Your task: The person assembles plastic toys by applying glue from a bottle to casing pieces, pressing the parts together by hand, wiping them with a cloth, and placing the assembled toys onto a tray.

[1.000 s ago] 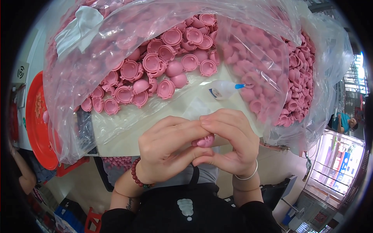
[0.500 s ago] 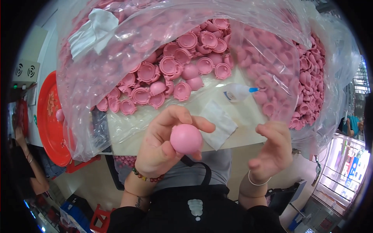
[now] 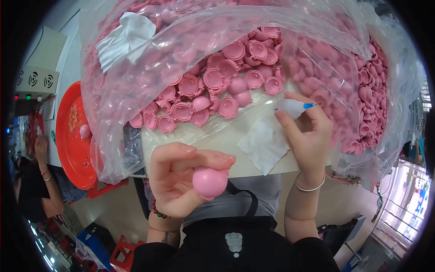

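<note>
A smooth pink plastic ball (image 3: pixel 210 182) with a small tab is pinched between the thumb and fingers of my left hand (image 3: pixel 174 179), above the near table edge. My right hand (image 3: pixel 310 136) has closed its thumb and fingers round a small translucent squeeze bottle (image 3: pixel 291 108) with a blue needle tip. This bottle lies on its side on the table, partly covered by the fingers. Just left of that hand a folded white cloth (image 3: pixel 264 146) lies flat. Loose pink half-shells (image 3: pixel 228 107), several of them hollow side up, spill from the bag beyond my hands.
A big clear plastic bag (image 3: pixel 118 136) of pink shells covers the far table and both sides. Another white cloth (image 3: pixel 124 38) rests on it. At left stands a red tray (image 3: pixel 68 149) with one pink ball (image 3: pixel 84 131). Another person's arm (image 3: pixel 50 181) shows beyond it.
My right hand has reached forward and closed round the bottle. The ball in my left hand has come slightly lower and nearer to me. The whole view has shifted a little.
</note>
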The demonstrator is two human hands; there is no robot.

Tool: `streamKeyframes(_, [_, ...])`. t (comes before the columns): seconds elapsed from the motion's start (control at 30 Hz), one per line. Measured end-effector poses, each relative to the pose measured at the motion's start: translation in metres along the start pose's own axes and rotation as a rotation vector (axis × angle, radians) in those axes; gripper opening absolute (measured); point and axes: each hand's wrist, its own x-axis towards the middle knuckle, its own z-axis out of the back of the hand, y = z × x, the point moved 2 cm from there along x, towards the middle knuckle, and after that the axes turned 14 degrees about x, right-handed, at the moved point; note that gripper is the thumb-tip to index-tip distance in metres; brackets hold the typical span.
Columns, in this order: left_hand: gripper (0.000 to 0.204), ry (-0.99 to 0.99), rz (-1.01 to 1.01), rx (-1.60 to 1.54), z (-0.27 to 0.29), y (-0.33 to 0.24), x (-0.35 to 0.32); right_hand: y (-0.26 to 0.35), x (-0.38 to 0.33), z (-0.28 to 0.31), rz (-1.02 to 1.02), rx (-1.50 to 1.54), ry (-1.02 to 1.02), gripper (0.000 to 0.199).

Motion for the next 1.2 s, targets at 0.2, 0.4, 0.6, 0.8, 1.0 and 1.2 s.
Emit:
streamKeyframes(0.2, [0.050,-0.050,-0.068,0.370,0.014,-0.008,-0.006,0.001,-0.013,0.007,0.020,0.115,-0.150,0.021])
streamKeyframes(0.4, [0.034,-0.899,-0.248,1.343,0.111,-0.078,-0.015,0.009,-0.033,0.027,0.001,0.154,-0.085,0.020])
streamKeyframes(0.6, [0.025,-0.687,0.405,1.541,0.190,-0.080,-0.036,0.013,-0.039,0.023,-0.065,0.190,-0.115,0.029])
streamKeyframes(0.8, [0.019,-0.889,-0.284,1.513,0.085,-0.071,-0.003,0.015,-0.039,0.011,0.096,0.203,-0.106,0.051])
streamKeyframes(1.0, [0.022,-0.111,-0.122,1.648,0.007,-0.005,0.037,0.013,-0.051,0.010,0.087,0.417,-0.148,0.054])
streamKeyframes(1.2, [0.018,-0.117,0.025,1.584,0.015,-0.002,0.036,0.013,-0.057,0.012,0.050,0.489,-0.146,0.048])
